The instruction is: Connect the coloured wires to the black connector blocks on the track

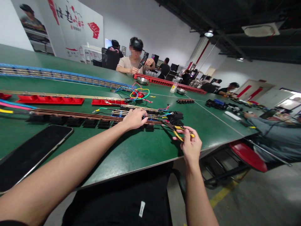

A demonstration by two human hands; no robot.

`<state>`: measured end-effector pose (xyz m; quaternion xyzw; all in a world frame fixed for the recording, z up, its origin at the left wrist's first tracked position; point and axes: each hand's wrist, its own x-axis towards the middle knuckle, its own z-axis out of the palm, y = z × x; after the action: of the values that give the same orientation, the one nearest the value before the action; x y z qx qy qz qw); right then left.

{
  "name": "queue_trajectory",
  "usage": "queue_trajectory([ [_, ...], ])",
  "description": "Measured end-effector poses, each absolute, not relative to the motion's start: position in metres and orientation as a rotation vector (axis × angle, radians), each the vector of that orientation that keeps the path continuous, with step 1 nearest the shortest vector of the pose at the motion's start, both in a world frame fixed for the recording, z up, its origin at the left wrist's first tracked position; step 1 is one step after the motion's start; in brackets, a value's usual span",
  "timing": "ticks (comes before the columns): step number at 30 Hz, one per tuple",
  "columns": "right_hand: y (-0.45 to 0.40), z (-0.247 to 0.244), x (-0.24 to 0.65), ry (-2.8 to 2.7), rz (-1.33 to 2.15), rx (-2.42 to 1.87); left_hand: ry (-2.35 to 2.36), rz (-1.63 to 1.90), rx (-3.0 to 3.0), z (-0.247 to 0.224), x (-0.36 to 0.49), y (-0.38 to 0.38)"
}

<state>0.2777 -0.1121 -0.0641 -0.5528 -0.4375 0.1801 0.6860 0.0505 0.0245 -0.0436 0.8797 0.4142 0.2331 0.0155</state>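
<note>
My left hand (134,118) rests on the long brown-and-black rail assembly (103,118), its fingers bent over the rails near the right end; whether it grips anything there is hidden. My right hand (191,142) holds pliers (179,132) with yellow handles, the handles spread apart. Their dark jaws reach left to the end of the rails, beside a black end block (176,116) and several coloured wires. A green-yellow wire (100,109) with a ring terminal lies behind the assembly, left of my left hand.
A phone (35,153) lies at the front left of the green table (145,150). Behind are red holders (50,99), a blue rail (70,76), looped wires, metal bowls (142,80) and a bottle (174,87). A person opposite holds a drill (143,61); another sits at right.
</note>
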Motion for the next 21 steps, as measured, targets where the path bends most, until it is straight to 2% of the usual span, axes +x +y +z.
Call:
queue_trajectory([
  [10,-0.114,-0.061,0.278,-0.99,0.442,-1.278,1.284,0.724,2.742,-0.045,0.05,0.025],
  [21,-0.114,-0.072,0.255,-1.273,0.023,-1.521,1.296,0.721,2.727,-0.045,0.051,0.025],
])
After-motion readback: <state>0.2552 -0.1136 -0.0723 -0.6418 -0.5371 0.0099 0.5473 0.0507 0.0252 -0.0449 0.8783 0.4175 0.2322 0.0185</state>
